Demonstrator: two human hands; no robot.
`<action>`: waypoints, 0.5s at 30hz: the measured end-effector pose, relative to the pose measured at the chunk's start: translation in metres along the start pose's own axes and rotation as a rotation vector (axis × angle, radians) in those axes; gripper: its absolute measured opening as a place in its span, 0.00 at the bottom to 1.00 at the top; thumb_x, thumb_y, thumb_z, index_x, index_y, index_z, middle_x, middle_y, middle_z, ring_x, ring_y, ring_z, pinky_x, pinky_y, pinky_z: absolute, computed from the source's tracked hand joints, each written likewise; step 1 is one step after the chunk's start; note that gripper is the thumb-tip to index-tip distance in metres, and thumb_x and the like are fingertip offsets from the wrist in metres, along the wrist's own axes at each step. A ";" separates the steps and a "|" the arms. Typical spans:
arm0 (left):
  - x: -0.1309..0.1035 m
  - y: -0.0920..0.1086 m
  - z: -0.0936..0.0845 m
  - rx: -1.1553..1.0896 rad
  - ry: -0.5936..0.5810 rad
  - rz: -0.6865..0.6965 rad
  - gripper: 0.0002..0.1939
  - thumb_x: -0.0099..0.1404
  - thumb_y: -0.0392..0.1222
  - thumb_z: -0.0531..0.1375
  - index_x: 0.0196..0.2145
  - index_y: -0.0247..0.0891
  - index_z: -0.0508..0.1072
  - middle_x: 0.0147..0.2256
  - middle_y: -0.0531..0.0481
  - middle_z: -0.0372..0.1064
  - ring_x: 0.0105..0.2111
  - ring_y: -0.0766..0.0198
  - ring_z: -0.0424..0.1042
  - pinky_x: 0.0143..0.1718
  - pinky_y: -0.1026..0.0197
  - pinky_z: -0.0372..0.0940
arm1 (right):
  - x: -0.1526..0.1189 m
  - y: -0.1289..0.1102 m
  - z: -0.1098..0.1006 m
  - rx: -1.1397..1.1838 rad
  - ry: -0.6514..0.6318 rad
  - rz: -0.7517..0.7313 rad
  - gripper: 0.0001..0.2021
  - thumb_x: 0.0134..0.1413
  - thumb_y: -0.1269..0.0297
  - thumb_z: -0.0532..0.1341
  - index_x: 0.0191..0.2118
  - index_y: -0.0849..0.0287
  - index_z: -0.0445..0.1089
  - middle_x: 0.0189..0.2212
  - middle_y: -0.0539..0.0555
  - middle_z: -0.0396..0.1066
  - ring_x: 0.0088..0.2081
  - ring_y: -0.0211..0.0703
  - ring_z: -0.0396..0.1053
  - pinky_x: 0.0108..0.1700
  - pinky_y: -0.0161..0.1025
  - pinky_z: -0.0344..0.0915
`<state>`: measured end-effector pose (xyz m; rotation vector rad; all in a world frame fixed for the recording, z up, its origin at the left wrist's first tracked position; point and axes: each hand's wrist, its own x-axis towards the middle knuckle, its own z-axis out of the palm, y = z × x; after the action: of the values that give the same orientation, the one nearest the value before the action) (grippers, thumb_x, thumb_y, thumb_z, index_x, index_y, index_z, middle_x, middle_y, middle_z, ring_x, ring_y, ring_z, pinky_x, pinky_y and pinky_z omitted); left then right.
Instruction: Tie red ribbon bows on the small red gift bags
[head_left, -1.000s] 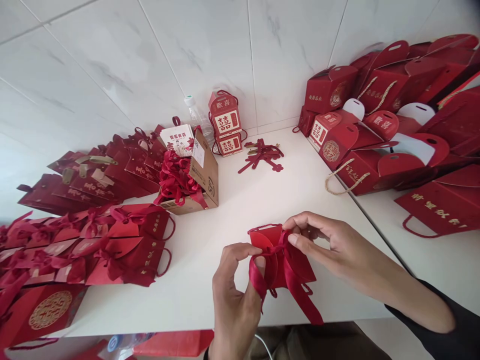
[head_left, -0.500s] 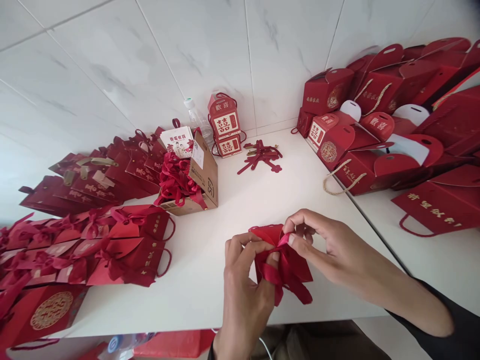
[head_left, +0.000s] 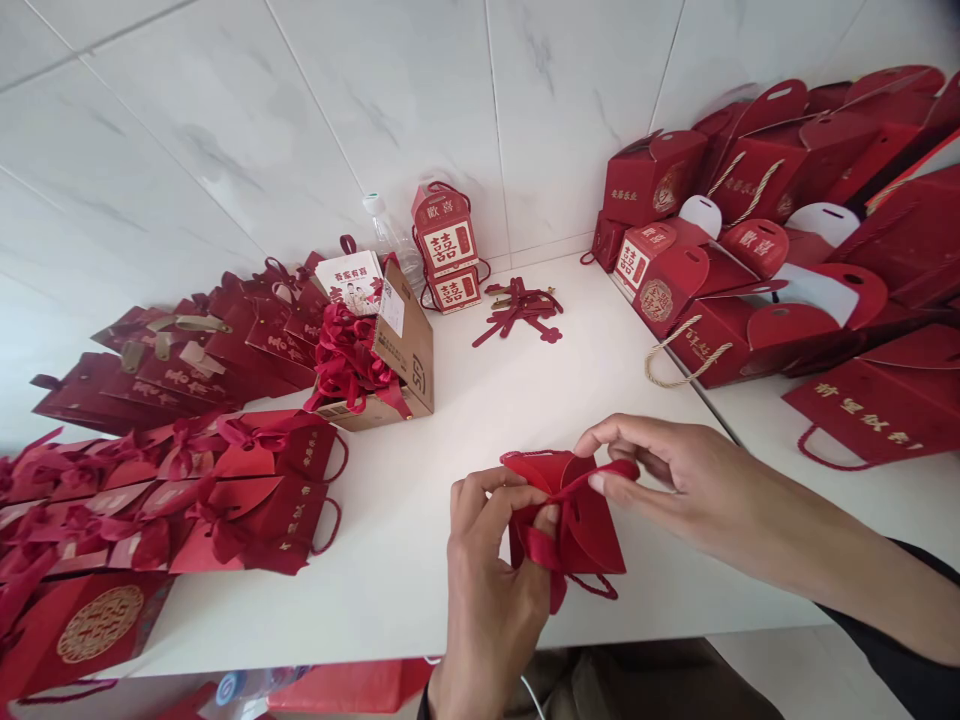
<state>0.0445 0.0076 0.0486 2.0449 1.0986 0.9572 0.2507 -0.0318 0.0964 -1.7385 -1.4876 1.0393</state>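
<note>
A small red gift box [head_left: 596, 535] with rope handles sits near the table's front edge, its top flaps folded together. A red ribbon [head_left: 574, 487] runs across its top. On the left side of the box, my left hand [head_left: 499, 545] pinches the ribbon between thumb and fingers, with a loop and a tail hanging below the thumb. My right hand [head_left: 652, 468] is closed on the ribbon's other end and holds it out to the right, just above the box. Part of the box's left side is hidden behind my left hand.
A cardboard box [head_left: 409, 350] full of red ribbons stands left of centre. Finished-looking red boxes with bows [head_left: 247, 480] fill the left. Larger red gift boxes [head_left: 750, 330] crowd the right. Flat ribbon strips [head_left: 521, 312] lie near the wall beside stacked small boxes [head_left: 448, 245].
My right hand has drawn the ribbon end to the right, away from the knot area. The ribbon tail that hung over the box's front is lifted, uncovering the front rope handle.
</note>
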 end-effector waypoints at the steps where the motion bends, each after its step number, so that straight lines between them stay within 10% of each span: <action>1: 0.000 0.000 0.000 -0.001 0.002 0.004 0.05 0.70 0.36 0.62 0.38 0.45 0.78 0.41 0.47 0.73 0.44 0.56 0.72 0.41 0.56 0.70 | -0.001 0.000 0.000 -0.080 0.068 -0.022 0.07 0.63 0.56 0.61 0.40 0.49 0.75 0.36 0.49 0.75 0.26 0.39 0.63 0.28 0.39 0.60; 7: 0.000 0.001 0.000 0.004 0.009 0.014 0.05 0.69 0.36 0.62 0.38 0.45 0.78 0.41 0.48 0.73 0.43 0.56 0.72 0.41 0.56 0.69 | -0.002 0.001 -0.002 0.207 0.087 -0.059 0.12 0.69 0.50 0.58 0.40 0.50 0.72 0.33 0.49 0.73 0.34 0.43 0.71 0.33 0.38 0.66; 15: -0.001 -0.005 -0.002 -0.033 -0.023 0.007 0.08 0.69 0.35 0.61 0.42 0.46 0.79 0.43 0.47 0.74 0.46 0.56 0.73 0.44 0.55 0.70 | -0.004 0.004 -0.010 0.110 0.099 0.055 0.16 0.62 0.42 0.63 0.40 0.49 0.75 0.20 0.43 0.57 0.21 0.36 0.50 0.21 0.33 0.49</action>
<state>0.0402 0.0093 0.0460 2.0291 1.0574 0.9464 0.2604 -0.0363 0.0989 -1.7358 -1.3039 1.0273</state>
